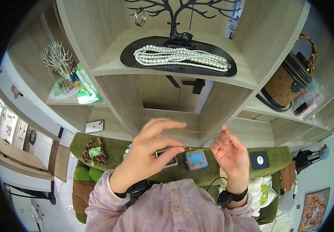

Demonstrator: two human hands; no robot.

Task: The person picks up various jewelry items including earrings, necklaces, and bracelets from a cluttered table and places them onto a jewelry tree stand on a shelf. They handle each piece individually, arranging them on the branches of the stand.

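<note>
Between thumb and forefinger, my left hand [152,148] pinches a thin gold-coloured chain or cord [197,132] by a small brownish-gold knot or clasp [187,148]. Its strand runs across to my right hand [231,153], whose curled fingers hold the other side. The loop spans the gap between both hands, in front of the lower shelf opening; part of it is hidden by my fingers. Below it, a blue box with a red floral pattern [196,160] lies on a green sofa [259,172]. A dark framed case [171,162] is partly covered by my left hand.
Above my hands, pearl strands [181,58] lie on the black base of a tree-shaped jewellery stand [181,36]. A brown handbag [283,84] stands at right. At left are a white branch stand [58,58] and a phone [95,126]. Leopard-print fabric [92,150] rests on the sofa.
</note>
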